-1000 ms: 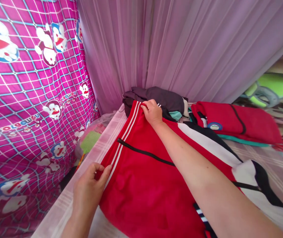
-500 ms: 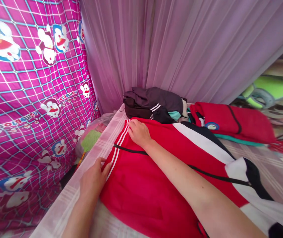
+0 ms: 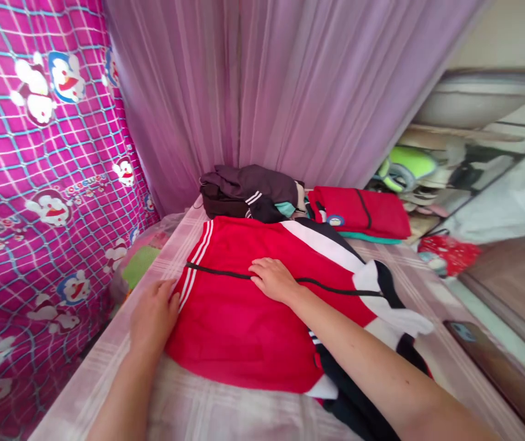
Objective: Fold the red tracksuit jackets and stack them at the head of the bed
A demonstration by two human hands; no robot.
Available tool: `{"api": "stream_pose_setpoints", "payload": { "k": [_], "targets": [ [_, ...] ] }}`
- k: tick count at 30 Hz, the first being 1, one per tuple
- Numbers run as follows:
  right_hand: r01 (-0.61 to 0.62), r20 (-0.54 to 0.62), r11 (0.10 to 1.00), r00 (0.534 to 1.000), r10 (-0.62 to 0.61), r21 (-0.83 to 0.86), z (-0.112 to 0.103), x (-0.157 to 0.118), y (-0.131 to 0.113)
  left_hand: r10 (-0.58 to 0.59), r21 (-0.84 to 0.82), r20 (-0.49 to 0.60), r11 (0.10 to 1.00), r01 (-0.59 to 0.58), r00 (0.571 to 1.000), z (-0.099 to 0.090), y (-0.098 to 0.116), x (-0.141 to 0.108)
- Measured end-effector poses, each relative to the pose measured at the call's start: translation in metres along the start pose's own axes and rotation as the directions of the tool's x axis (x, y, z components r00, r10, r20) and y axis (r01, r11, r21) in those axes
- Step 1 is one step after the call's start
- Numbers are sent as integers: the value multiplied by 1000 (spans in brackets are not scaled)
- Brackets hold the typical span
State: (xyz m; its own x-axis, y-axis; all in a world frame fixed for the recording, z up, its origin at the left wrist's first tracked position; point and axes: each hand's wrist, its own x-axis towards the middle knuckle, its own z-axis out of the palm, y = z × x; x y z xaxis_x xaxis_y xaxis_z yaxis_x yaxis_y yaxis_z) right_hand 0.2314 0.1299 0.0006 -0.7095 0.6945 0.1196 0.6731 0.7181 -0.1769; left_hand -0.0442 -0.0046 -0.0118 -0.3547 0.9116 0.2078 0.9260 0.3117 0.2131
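Red jacket point(image 3: 244, 324) under a flat, unclenched right hand point(image 3: 274, 280) (left hand point(image 3: 154, 313) at the hem point(image 3: 199, 252), grip unclear)

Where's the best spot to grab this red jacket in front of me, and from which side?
I'd pinch the red jacket by its white-striped hem, one hand either side of the zipper, coming from your left. The jacket lies spread out with that band along its left edge, and the hem's far corner looks uncovered.

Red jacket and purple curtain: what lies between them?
In the head view, mainly dark clothes and a folded red garment lie between the jacket and curtain.
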Motion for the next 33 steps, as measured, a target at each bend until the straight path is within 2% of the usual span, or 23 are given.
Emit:
{"api": "stream_pose_setpoints", "payload": {
  "k": [3,5,6,8,10,12,13,15,19,21,23,24,26,28,33],
  "targets": [
    [-131,21,991,991,131,-35,-19,-34,19,240,1,-89,970,-241,967,14,3,21],
    [-277,-27,960,961,276,-50,-30,-67,40,342,-11,-65,939,-343,937,26,8,40],
    [-367,-67,929,929,363,-56,-35,-85,52,366,-14,-40,930,-367,930,32,11,49],
    [-562,-170,825,821,545,-67,-42,-124,78,372,-7,23,928,-371,928,46,15,62],
    [-736,-243,672,669,702,-82,-47,-159,102,358,11,68,933,-359,931,58,17,68],
    [-842,-228,535,536,813,-73,-49,-182,120,352,34,78,934,-355,933,66,17,68],
    [-871,-199,487,489,849,-62,-50,-189,128,349,48,74,934,-353,934,67,18,68],
    [-901,-118,433,434,893,-38,-52,-193,138,341,80,75,935,-347,937,65,19,65],
    [-905,-7,426,426,905,-14,-56,-186,146,309,143,150,933,-330,939,44,31,60],
    [-890,-25,456,457,889,-14,-57,-186,147,279,163,183,937,-309,943,34,41,57],
    [-868,-108,496,494,863,-11,-56,-193,150,261,174,199,939,-296,945,28,51,52],
    [-865,-160,501,496,854,-5,-55,-197,152,261,178,202,938,-297,944,27,56,50],
    [-878,-251,479,460,852,19,-51,-207,158,271,181,198,934,-307,942,28,63,45],
    [-893,-263,450,428,865,28,-45,-215,163,276,178,186,934,-309,943,31,68,41],
    [-880,-167,474,472,866,-28,-35,-216,163,262,121,202,949,-290,944,35,67,39]
  ]
}}
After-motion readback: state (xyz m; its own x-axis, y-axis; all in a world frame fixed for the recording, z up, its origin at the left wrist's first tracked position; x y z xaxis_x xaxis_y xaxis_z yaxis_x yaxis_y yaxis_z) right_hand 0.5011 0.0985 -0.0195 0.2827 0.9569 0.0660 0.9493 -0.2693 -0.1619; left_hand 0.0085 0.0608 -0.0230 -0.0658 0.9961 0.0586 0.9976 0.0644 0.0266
